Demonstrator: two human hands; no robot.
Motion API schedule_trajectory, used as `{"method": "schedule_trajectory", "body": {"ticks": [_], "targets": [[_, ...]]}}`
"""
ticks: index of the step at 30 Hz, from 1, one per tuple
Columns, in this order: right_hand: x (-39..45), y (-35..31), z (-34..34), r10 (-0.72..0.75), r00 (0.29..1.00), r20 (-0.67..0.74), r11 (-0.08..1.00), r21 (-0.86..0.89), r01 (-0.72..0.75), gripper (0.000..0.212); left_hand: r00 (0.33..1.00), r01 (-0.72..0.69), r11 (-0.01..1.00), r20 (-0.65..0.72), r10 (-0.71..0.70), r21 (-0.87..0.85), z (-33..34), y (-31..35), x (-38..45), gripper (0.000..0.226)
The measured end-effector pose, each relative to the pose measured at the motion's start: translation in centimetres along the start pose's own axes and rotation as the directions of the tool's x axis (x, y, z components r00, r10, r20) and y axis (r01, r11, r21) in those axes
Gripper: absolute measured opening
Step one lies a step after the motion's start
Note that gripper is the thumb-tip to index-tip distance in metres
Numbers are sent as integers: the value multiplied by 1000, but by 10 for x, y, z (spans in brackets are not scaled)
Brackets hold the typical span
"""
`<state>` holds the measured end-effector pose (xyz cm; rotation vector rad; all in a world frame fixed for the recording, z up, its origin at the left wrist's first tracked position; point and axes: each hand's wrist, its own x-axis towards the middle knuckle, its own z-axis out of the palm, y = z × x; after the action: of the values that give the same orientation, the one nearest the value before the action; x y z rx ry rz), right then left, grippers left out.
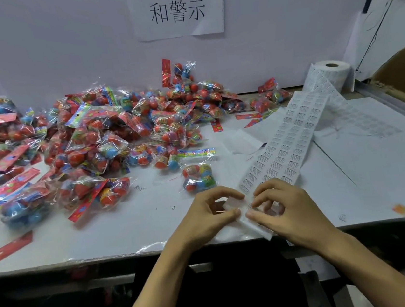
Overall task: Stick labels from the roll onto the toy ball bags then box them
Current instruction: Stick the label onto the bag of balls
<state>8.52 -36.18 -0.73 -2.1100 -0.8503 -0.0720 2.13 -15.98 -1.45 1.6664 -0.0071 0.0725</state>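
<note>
A white label roll [333, 72] stands at the back right, and its label strip [286, 143] runs down the table to my hands. My left hand [208, 215] pinches the strip's near end between thumb and fingers. My right hand [286, 209] pinches the same end from the right, fingers curled over it. A single toy ball bag [198, 176] lies just beyond my left hand. A big pile of toy ball bags [99, 140] with red and blue balls covers the table's left half.
The white table [104, 235] ends at a front edge near my wrists. A cardboard box [404, 74] stands at the far right behind a metal rail. A paper sign [177, 7] hangs on the back wall. Loose backing sheets [369, 119] lie to the right.
</note>
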Motion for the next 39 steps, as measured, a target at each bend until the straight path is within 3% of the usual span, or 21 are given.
{"method": "schedule_trajectory", "body": {"ticks": [11,17,23,27,31,39], "targets": [[-4,-7,2,-42,999,-13,997,-65,41,12,998,-29,999,51,31,-41,1,2,-3,32],[-2,-14,3,-32,993,-114,996,-81,23,10,1000,7,996,29,-4,-94,0,7,-4,31],[-2,-10,3,-20,1000,-20,999,-44,19,6,1000,3,997,3,-3,-77,1,7,-3,31],[-5,-9,1,-27,999,-29,999,-36,26,11,997,12,992,82,-1,-125,0,2,-3,43],[-4,-10,-1,-42,999,4,998,-37,42,8,997,-3,996,77,10,-89,-1,-1,-1,54],[-4,-10,-7,5,1000,20,999,42,-6,11,996,-19,998,88,23,-53,1,-4,-1,49]]}}
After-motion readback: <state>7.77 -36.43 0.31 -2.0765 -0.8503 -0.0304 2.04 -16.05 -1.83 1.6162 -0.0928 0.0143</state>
